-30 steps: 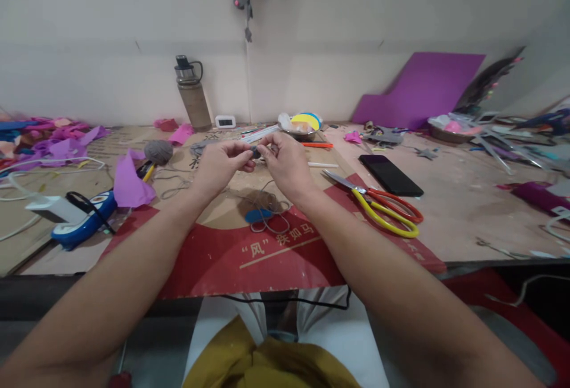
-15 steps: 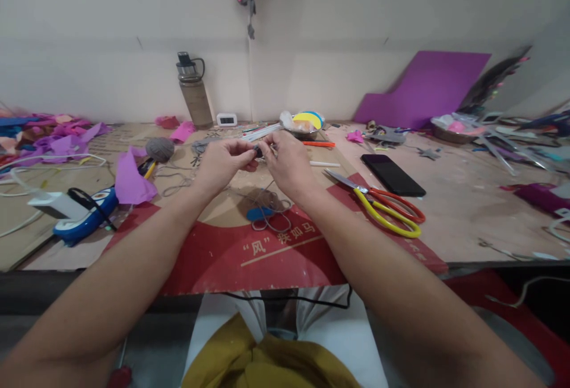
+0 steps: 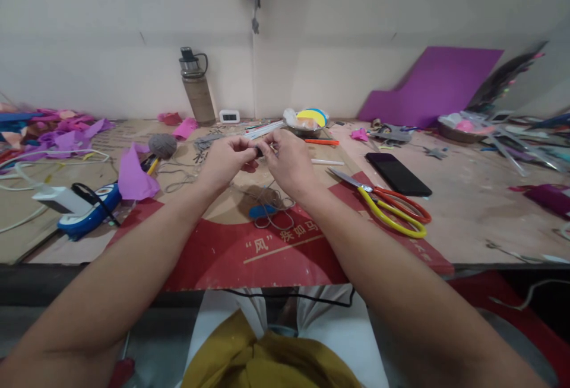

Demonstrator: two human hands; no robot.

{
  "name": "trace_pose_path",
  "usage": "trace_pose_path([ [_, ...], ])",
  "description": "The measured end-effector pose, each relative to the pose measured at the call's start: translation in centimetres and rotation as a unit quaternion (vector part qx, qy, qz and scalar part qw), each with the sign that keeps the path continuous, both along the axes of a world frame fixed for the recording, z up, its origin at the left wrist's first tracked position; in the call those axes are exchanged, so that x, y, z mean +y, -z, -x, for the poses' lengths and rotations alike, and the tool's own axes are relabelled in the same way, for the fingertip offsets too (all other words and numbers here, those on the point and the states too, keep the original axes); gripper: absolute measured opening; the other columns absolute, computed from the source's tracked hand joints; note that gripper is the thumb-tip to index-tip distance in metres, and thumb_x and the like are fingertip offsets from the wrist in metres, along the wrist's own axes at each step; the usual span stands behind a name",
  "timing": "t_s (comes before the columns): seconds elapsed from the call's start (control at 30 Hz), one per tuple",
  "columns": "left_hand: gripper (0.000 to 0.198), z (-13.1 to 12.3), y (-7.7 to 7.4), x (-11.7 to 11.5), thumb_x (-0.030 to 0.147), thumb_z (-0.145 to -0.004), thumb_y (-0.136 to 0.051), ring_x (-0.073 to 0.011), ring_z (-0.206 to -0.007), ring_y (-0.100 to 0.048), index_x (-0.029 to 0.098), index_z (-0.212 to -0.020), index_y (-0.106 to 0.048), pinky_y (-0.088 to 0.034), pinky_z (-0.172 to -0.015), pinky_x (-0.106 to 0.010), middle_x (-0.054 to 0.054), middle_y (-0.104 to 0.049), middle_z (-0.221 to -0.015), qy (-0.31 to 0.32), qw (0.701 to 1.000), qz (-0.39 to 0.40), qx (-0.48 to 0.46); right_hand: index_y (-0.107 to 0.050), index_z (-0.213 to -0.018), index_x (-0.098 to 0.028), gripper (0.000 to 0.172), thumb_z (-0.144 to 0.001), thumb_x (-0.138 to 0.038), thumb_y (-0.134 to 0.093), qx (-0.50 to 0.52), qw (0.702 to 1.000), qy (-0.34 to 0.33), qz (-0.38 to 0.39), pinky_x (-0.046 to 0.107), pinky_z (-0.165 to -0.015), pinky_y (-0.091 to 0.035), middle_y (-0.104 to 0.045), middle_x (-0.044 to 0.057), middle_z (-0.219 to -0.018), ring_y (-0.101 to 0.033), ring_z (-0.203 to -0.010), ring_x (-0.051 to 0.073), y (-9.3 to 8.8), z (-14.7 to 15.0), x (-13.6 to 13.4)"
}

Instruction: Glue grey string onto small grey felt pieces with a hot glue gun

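My left hand [image 3: 229, 162] and my right hand [image 3: 287, 161] meet above the cardboard, fingertips pinched together on a small dark piece [image 3: 259, 152]. Fingers cover most of it, so its kind does not show. Grey yarn [image 3: 285, 220] hangs below my hands and lies in loose loops on the red-printed cardboard [image 3: 214, 263]. Under the loops rests a small blue piece [image 3: 262, 211]. To the left sits a ball of grey yarn [image 3: 162, 146], its strand trailing toward my left wrist. Scissors [image 3: 387, 204] with one red and one yellow handle lie partly open beside my right forearm.
A black phone [image 3: 398, 174] lies right of the scissors. Behind stand a bottle [image 3: 197, 94], a small white clock [image 3: 229, 117] and a bowl [image 3: 307, 132] of scraps. At left are a blue power strip [image 3: 89, 216] with cables and purple felt [image 3: 136, 177].
The view has shifted slightly, moving the tabletop things a little to the right in the picture. Both hands keep their pinch on the small dark piece.
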State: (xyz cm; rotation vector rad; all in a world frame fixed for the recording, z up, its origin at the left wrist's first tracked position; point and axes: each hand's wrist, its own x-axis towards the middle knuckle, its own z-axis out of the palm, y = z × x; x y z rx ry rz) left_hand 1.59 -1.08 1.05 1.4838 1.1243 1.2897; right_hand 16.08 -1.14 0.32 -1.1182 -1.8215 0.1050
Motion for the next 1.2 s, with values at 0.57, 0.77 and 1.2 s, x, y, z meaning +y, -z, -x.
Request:
trace_pose_path([
  [0.57,0.008,-0.13,0.05,0.16,0.017,-0.063,-0.069,-0.0064,-0.048,-0.039,0.017,-0.064,-0.061,-0.029,-0.041,-0.017,0.003,-0.049,-0.055,-0.082,0.994,0.018,-0.076,-0.051,-0.066,-0.019,0.019,-0.083,-0.027,-0.056,0.117,0.989,-0.035,0.077,0.028,-0.065,-0.035,-0.054,-0.001,-0.067,-0.047,-0.065,0.013,0.59,0.89,0.03],
  [0.77,0.012,-0.18,0.01,0.12,0.018,-0.061,-0.069,-0.0043,-0.045,-0.034,0.016,-0.064,-0.058,-0.023,-0.039,-0.017,0.005,-0.045,-0.055,-0.041,0.992,0.044,-0.109,-0.051,-0.064,-0.018,0.020,-0.080,-0.027,-0.057,0.153,0.978,-0.043,0.133,0.026,-0.061,-0.032,-0.050,-0.004,-0.060,-0.042,-0.059,0.010,0.53,0.94,0.14],
  [1.2,0.012,-0.52,-0.09,0.00,0.016,-0.060,-0.068,-0.0032,-0.046,-0.036,0.015,-0.065,-0.057,-0.025,-0.040,-0.017,0.003,-0.052,-0.062,0.007,0.984,0.080,-0.159,-0.053,-0.062,-0.018,0.019,-0.077,-0.028,-0.060,0.198,0.965,-0.047,0.163,0.026,-0.060,-0.033,-0.049,-0.004,-0.059,-0.042,-0.059,0.010,0.28,0.97,0.35],
])
